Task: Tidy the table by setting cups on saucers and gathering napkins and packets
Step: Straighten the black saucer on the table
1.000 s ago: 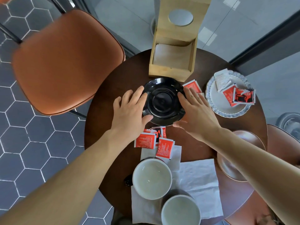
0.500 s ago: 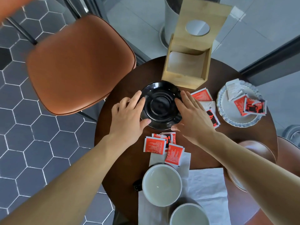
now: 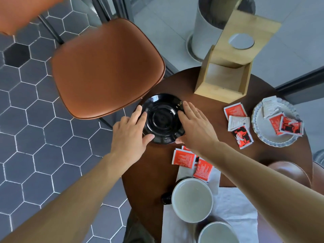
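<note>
I've both hands spread flat: left hand (image 3: 130,133) & right hand (image 3: 194,128) pressing saucer (image 3: 162,118) rims at table (image 3: 150,172) left edge. Next, I'd guess: cup (image 3: 192,199) onto it.

Nearer white cup (image 3: 218,233), just beyond the napkin's (image 3: 235,206) near end: cut off by the bottom edge. Red packets (image 3: 192,159) beside the napkin: partly hidden under the right forearm. Print on them: too small to read.
</note>
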